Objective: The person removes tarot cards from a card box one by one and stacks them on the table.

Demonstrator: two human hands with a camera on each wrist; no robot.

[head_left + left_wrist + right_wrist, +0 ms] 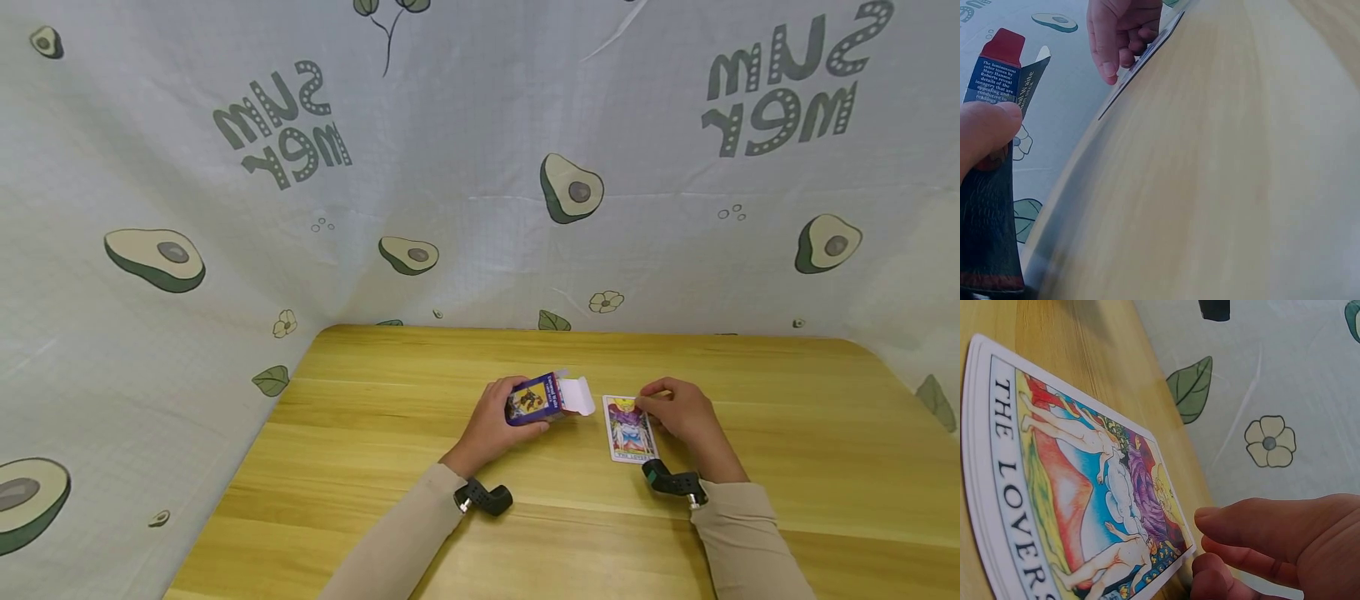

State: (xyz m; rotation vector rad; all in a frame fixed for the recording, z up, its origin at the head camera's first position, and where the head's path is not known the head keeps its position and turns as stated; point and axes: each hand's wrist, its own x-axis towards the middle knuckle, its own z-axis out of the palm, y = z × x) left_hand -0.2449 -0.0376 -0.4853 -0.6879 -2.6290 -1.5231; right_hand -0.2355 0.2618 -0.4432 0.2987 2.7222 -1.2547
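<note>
My left hand (491,425) grips a dark blue tarot card box (534,400) with a picture on its front. The box's white end flap (576,396) stands open toward the right. In the left wrist view the thumb (991,128) lies across the box's printed side. To the right is a thin stack of tarot cards (630,429), face up, with "The Lovers" on top. My right hand (682,412) is at the stack's upper right corner. In the right wrist view its thumb (1235,522) and fingers are loosely bent beside that corner, with a small gap to the thumb.
The cards are on a wooden table (360,417). Behind and beside it hangs a pale cloth (480,108) printed with avocados, leaves and lettering. Each wrist wears a black camera mount, one of them (671,482) close to the stack's lower right corner.
</note>
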